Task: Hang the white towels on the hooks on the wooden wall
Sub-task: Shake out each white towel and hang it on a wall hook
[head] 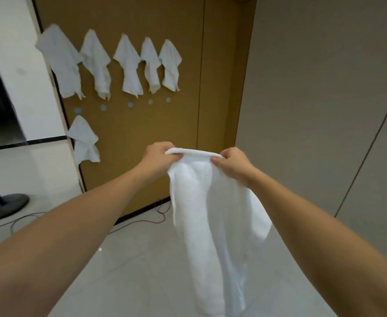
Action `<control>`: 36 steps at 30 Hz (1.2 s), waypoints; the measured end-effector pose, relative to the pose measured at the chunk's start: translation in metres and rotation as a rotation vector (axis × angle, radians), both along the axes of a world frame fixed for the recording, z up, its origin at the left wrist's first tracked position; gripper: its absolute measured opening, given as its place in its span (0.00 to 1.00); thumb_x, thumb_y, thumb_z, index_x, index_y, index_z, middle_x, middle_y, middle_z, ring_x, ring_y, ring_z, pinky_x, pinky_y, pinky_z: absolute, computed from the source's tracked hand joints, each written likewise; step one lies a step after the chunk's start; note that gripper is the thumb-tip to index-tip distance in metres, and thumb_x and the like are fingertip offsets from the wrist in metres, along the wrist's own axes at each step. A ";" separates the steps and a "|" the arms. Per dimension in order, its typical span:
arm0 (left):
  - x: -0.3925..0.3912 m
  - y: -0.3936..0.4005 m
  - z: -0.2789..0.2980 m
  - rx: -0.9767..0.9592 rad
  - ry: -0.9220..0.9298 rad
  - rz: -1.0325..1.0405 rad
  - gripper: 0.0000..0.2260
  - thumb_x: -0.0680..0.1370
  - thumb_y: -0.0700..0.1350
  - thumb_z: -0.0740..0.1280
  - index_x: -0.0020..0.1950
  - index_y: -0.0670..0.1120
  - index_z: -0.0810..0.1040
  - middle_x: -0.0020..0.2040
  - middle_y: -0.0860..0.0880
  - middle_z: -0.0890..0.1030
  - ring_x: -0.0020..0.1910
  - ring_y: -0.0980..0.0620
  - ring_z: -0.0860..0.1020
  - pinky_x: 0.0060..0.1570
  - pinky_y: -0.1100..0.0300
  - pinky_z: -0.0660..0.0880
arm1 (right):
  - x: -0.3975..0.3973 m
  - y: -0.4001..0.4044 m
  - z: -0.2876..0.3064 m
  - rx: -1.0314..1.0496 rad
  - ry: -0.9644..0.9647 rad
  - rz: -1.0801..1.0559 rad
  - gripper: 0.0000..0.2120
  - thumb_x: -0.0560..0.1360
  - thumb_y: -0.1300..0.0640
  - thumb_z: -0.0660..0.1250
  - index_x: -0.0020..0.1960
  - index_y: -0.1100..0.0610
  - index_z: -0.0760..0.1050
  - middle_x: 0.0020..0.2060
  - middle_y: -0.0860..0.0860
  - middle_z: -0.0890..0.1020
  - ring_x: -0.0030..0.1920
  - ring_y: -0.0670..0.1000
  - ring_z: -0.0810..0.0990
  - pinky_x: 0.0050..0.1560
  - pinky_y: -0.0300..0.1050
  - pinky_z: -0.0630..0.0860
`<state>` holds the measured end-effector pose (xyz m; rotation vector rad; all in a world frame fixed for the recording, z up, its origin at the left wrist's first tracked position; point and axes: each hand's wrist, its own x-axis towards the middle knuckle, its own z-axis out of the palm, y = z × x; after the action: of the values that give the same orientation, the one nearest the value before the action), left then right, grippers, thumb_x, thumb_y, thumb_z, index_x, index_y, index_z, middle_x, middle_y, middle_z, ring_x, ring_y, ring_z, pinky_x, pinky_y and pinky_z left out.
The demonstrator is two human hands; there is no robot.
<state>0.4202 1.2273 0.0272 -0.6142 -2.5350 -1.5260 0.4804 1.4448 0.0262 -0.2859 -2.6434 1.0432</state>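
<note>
Pale, glossy floor tiles run up to a wooden wall of flat, tan panels split by one thin vertical seam. Out in front of that wall the left hand and the right hand are both closed on the top edge of a held towel, fingers curled over a rolled hem that spans the short gap between them. The cloth is white and soft-looking, and it hangs in long loose folds from the hands down past the bottom of the view, over the floor and clear of the wall. Both forearms are bare.

Beyond the hands, five hung towels make an upper row on the wall, each gathered to a peak at the top and flaring into limp points below; the hooks under them are hidden by the cloth. Just under that row sits a line of small, round, pale blue hooks with nothing on them. One more lower towel hangs near the wall's left edge.

Left of the wall is a white panel with a black border, and a black stand with a round base rests on the floor. Thin cables trail along the wall's foot. To the right, grey wall panels are plain and smooth.
</note>
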 end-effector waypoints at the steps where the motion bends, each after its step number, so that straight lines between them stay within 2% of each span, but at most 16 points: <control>1: -0.019 -0.005 -0.001 -0.008 -0.004 0.003 0.09 0.75 0.46 0.70 0.35 0.49 0.80 0.36 0.51 0.79 0.35 0.53 0.75 0.32 0.61 0.69 | -0.023 -0.002 -0.002 0.044 0.007 -0.002 0.16 0.78 0.47 0.64 0.36 0.55 0.75 0.31 0.50 0.75 0.33 0.52 0.74 0.34 0.43 0.68; 4: -0.083 -0.018 -0.002 -0.038 0.010 0.023 0.05 0.74 0.49 0.72 0.39 0.50 0.83 0.37 0.53 0.81 0.35 0.56 0.77 0.32 0.64 0.70 | -0.092 -0.014 -0.009 0.101 0.045 0.009 0.18 0.80 0.48 0.62 0.33 0.51 0.68 0.29 0.48 0.72 0.31 0.50 0.72 0.31 0.42 0.64; 8: -0.174 -0.036 0.000 -0.033 0.007 0.068 0.05 0.73 0.51 0.74 0.39 0.51 0.83 0.37 0.54 0.83 0.37 0.57 0.79 0.34 0.63 0.71 | -0.184 -0.028 -0.003 0.076 0.050 0.076 0.20 0.80 0.50 0.63 0.32 0.54 0.64 0.28 0.49 0.68 0.29 0.50 0.67 0.31 0.43 0.61; 12: -0.257 -0.065 0.002 -0.065 -0.033 0.103 0.07 0.72 0.53 0.75 0.38 0.52 0.83 0.34 0.56 0.81 0.36 0.56 0.78 0.32 0.64 0.69 | -0.271 -0.045 0.013 0.096 0.008 0.182 0.19 0.77 0.51 0.65 0.32 0.55 0.65 0.28 0.51 0.65 0.30 0.51 0.64 0.32 0.44 0.60; 16: -0.325 -0.097 0.000 -0.079 -0.053 0.159 0.08 0.71 0.55 0.75 0.40 0.52 0.83 0.36 0.54 0.82 0.36 0.56 0.78 0.30 0.66 0.69 | -0.348 -0.070 0.019 0.116 0.004 0.292 0.22 0.77 0.51 0.67 0.30 0.55 0.61 0.26 0.49 0.62 0.28 0.50 0.61 0.30 0.43 0.56; 20: -0.380 -0.126 -0.009 -0.087 -0.078 0.233 0.09 0.71 0.56 0.76 0.41 0.52 0.84 0.37 0.53 0.82 0.37 0.55 0.79 0.32 0.65 0.71 | -0.419 -0.094 0.013 0.120 -0.011 0.394 0.22 0.77 0.50 0.68 0.31 0.55 0.62 0.27 0.49 0.63 0.28 0.49 0.61 0.30 0.43 0.57; 23: -0.421 -0.143 -0.016 -0.074 -0.090 0.303 0.09 0.70 0.56 0.77 0.40 0.52 0.84 0.37 0.53 0.83 0.39 0.54 0.81 0.34 0.64 0.73 | -0.476 -0.110 0.006 0.109 -0.015 0.448 0.22 0.77 0.50 0.68 0.30 0.55 0.63 0.25 0.47 0.63 0.25 0.47 0.61 0.24 0.40 0.57; 26: -0.466 -0.154 -0.019 -0.078 -0.083 0.365 0.08 0.70 0.55 0.77 0.40 0.51 0.84 0.40 0.49 0.84 0.43 0.50 0.82 0.40 0.57 0.77 | -0.537 -0.123 -0.001 0.081 0.007 0.521 0.23 0.77 0.51 0.69 0.30 0.53 0.61 0.25 0.46 0.62 0.24 0.46 0.59 0.21 0.37 0.54; 28: -0.498 -0.159 -0.019 -0.096 -0.075 0.422 0.09 0.70 0.55 0.77 0.42 0.50 0.85 0.42 0.47 0.84 0.45 0.49 0.82 0.46 0.53 0.78 | -0.581 -0.130 -0.004 0.050 0.019 0.568 0.22 0.77 0.52 0.69 0.30 0.53 0.62 0.26 0.47 0.62 0.26 0.46 0.60 0.22 0.37 0.55; 32: -0.559 -0.163 -0.016 -0.141 -0.085 0.519 0.11 0.71 0.55 0.76 0.44 0.48 0.85 0.43 0.47 0.84 0.44 0.50 0.81 0.41 0.58 0.77 | -0.661 -0.138 -0.003 0.042 -0.007 0.653 0.20 0.78 0.51 0.69 0.32 0.55 0.67 0.27 0.48 0.65 0.28 0.47 0.63 0.28 0.43 0.58; 34: -0.594 -0.163 -0.010 -0.208 -0.102 0.572 0.14 0.71 0.55 0.76 0.47 0.46 0.85 0.45 0.46 0.83 0.46 0.48 0.81 0.48 0.52 0.80 | -0.703 -0.140 0.001 0.062 -0.024 0.695 0.20 0.78 0.50 0.68 0.31 0.55 0.66 0.28 0.48 0.67 0.29 0.47 0.65 0.30 0.43 0.60; 36: -0.625 -0.166 -0.005 -0.271 -0.119 0.629 0.16 0.71 0.57 0.75 0.49 0.45 0.84 0.46 0.45 0.83 0.47 0.48 0.81 0.52 0.50 0.79 | -0.741 -0.142 0.007 0.088 -0.041 0.731 0.18 0.78 0.48 0.67 0.34 0.56 0.70 0.30 0.50 0.70 0.32 0.48 0.69 0.32 0.44 0.64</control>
<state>-0.2049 1.0613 0.0223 0.2573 -2.6651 -1.0320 -0.2601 1.3024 0.0331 0.7399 -2.8727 1.0973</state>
